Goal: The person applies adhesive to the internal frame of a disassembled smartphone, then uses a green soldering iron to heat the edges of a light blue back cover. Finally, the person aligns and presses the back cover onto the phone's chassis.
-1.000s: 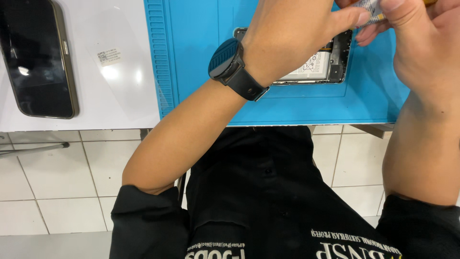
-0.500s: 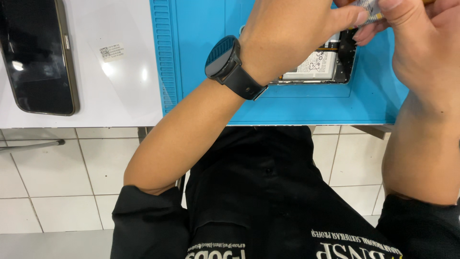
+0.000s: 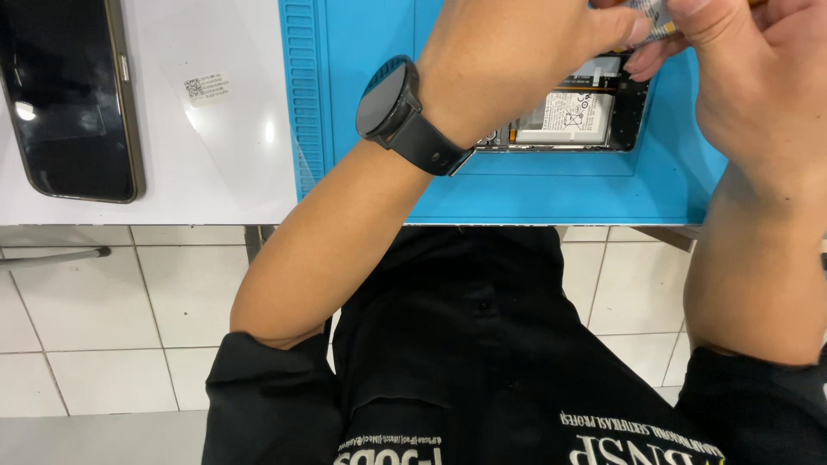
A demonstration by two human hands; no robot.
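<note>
The small silvery piece [image 3: 648, 19] pinched between both hands at the top edge of the view looks thin and light, probably a strip or foil-like part; most of it is hidden, so its exact kind cannot be told. It seems flimsy and easy to crease, so a gentle hold by its edges with the fingertips suits it best. The left hand [image 3: 508, 65] has its fingers closed on the piece from the 9 o'clock side, and the right hand [image 3: 758, 77] grips it from 3 o'clock, thumb pressed on top.

Just below the piece, toward 6 o'clock, an opened smartphone [image 3: 573, 116] lies on a blue repair mat [image 3: 534, 194], its white-labelled battery exposed within a dark frame. That body is stiff but fragile inside. A black smartwatch [image 3: 392, 108] sits on the left wrist. Well apart at 9 o'clock, a dark phone screen panel [image 3: 69, 103] rests on the white table [image 3: 215, 155].
</note>
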